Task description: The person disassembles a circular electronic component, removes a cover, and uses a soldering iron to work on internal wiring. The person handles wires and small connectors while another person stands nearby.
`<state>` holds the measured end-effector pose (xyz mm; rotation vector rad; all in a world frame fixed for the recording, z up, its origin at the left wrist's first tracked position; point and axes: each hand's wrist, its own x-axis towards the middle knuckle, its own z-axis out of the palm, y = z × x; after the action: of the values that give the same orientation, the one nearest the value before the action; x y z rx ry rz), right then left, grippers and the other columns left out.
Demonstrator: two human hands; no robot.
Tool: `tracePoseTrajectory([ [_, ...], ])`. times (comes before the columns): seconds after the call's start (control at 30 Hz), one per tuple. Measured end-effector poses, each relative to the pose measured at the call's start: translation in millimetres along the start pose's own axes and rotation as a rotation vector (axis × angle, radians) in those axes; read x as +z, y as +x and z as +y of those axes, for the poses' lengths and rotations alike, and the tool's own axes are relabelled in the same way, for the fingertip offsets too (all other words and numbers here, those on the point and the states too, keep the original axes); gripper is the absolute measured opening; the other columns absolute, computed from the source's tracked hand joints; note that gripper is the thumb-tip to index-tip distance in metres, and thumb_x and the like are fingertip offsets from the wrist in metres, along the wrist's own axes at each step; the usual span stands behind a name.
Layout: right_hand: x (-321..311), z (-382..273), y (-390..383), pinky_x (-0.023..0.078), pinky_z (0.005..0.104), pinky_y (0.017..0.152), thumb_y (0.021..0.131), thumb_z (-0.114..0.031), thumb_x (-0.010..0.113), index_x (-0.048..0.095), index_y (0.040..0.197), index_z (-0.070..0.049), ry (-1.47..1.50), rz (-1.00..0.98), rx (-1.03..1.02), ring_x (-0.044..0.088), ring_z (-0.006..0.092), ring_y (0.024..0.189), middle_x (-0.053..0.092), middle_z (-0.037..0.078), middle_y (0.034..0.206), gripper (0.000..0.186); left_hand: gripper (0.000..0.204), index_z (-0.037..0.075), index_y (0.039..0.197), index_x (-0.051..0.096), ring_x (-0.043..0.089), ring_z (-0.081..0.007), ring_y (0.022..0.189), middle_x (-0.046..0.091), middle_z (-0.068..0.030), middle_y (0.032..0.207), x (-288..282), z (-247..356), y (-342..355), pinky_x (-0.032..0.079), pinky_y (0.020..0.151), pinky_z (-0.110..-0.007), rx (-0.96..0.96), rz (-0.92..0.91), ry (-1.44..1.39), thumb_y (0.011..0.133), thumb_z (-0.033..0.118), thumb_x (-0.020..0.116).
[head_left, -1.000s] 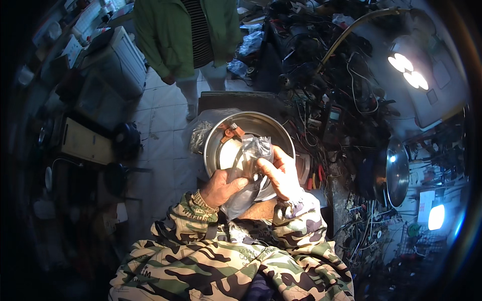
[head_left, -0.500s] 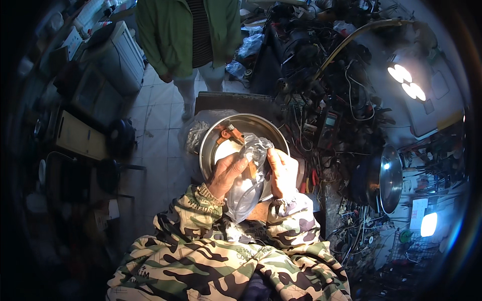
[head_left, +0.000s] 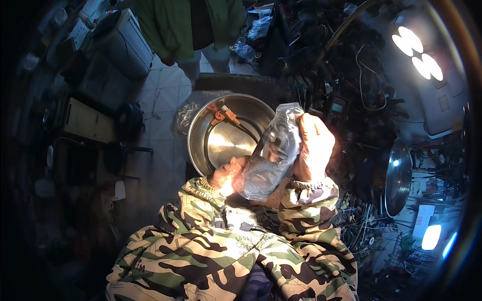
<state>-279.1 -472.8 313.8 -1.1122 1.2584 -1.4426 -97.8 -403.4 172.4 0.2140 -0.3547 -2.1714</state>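
A clear plastic bag [head_left: 276, 150] is stretched at a tilt between my hands, over the right front part of a round steel bowl [head_left: 197, 154]. My right hand [head_left: 316, 145] is closed on the bag's upper right side. Down at the bag's lower left edge, my left hand [head_left: 228, 173] has its fingers closed on the plastic, near the bowl's front rim. Something dark shows through the bag, too unclear to name. Inside the bowl lies a black cable [head_left: 207, 142] with orange plug-like ends [head_left: 223, 115], one with a metal tip.
Facing me beyond the bowl stands a person in a green jacket [head_left: 173, 30]. Tangled cables and tools, with a meter [head_left: 337, 106] among them, crowd the right side. A pan-like round metal dish [head_left: 397, 178] is farther right. Another crumpled clear bag [head_left: 187, 118] touches the bowl's left.
The bag has moved right and is spread out more between my hands. My right hand has shifted right, and my left hand is lower. More of the bowl's inside shows.
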Motion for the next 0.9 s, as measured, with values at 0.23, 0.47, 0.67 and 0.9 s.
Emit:
tracePoseTrajectory([
  [0.23, 0.0, -61.4, -3.1, 0.04, 0.0202, 0.058, 0.098, -0.005, 0.062, 0.071, 0.091, 0.003, -0.174, -0.262, -0.451, 0.052, 0.0066, 0.061, 0.062, 0.002, 0.074, 0.013, 0.09, 0.002, 0.153, 0.028, 0.046, -0.0433, 0.135, 0.051, -0.0225, 0.142, 29.9, -13.6, 22.0, 0.036, 0.112, -0.06, -0.013, 0.031, 0.0, 0.095, 0.069, 0.047],
  [0.47, -35.2, -61.2, 51.7, 0.049, 0.0289, 0.062, 0.099, -0.019, 0.063, 0.067, 0.106, 0.002, -0.447, 0.111, -0.899, 0.062, 0.0146, 0.071, 0.066, 0.008, 0.083, 0.022, 0.048, 0.0, 0.127, 0.054, 0.068, -0.0166, 0.086, 0.068, -0.0111, 0.105, 35.6, -25.4, 24.6, 0.055, 0.067, -0.028, -0.139, -0.013, 0.288, 0.087, 0.014, 0.076],
  [0.67, -152.9, -78.4, 98.2, 0.039, 0.0224, 0.055, 0.101, -0.029, 0.064, 0.066, 0.105, -0.004, 0.256, 0.361, -0.645, 0.051, 0.0079, 0.063, 0.058, -0.001, 0.076, 0.026, 0.019, 0.003, 0.111, 0.063, 0.062, -0.009, 0.062, 0.07, -0.0069, 0.079, 26.6, -1.7, -7.2, 0.046, 0.053, -0.02, 0.037, 0.356, 0.414, 0.094, 0.009, 0.069],
  [0.9, -196.7, 39.9, 60.0, 0.051, 0.0389, 0.094, 0.093, -0.025, 0.072, 0.066, 0.122, 0.002, -1.243, 0.499, -0.41, 0.065, 0.0343, 0.109, 0.068, 0.022, 0.116, 0.041, 0.023, 0.004, 0.114, 0.063, 0.069, -0.0091, 0.071, 0.071, -0.0028, 0.083, 33.7, 13.2, -12.5, 0.052, 0.058, -0.021, 0.372, 0.617, 0.766, 0.096, 0.016, 0.07],
])
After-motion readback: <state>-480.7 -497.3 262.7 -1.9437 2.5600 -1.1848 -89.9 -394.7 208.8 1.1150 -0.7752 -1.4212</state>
